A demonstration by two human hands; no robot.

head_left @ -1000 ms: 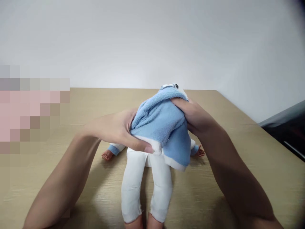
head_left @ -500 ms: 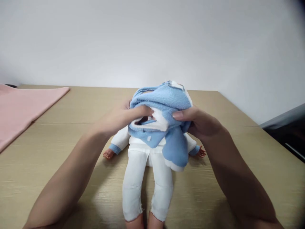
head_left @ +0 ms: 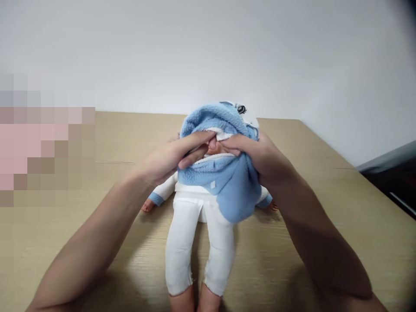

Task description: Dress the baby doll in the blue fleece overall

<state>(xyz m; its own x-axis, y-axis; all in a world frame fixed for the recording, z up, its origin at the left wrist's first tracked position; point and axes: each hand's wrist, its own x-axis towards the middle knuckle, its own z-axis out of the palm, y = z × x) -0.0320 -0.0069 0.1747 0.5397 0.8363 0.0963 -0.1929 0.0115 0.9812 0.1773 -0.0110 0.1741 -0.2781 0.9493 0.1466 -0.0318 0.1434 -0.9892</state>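
A blue fleece doll garment with white trim (head_left: 227, 186) is bunched up over the upper body of a doll. My left hand (head_left: 172, 158) grips its left side, thumb and fingers at the white-edged opening. On the other side my right hand (head_left: 261, 156) grips the cloth, its thumb also at that opening. Something skin-coloured shows inside; I cannot tell what it is. The doll lies on its back in white trousers (head_left: 182, 242), its white, blue-cuffed sleeves (head_left: 165, 190) spread out. The garment hides its head and chest.
The doll lies on a wooden table (head_left: 130, 260) with a pale wall behind. At the left a pink patch (head_left: 26, 143) is pixelated. A black object (head_left: 393, 182) stands beyond the table's right edge.
My right hand has shifted inward to the white-edged opening, and both thumbs are now close together there. The opening is wider and the garment is spread differently, with a dark embroidered mark showing on top.
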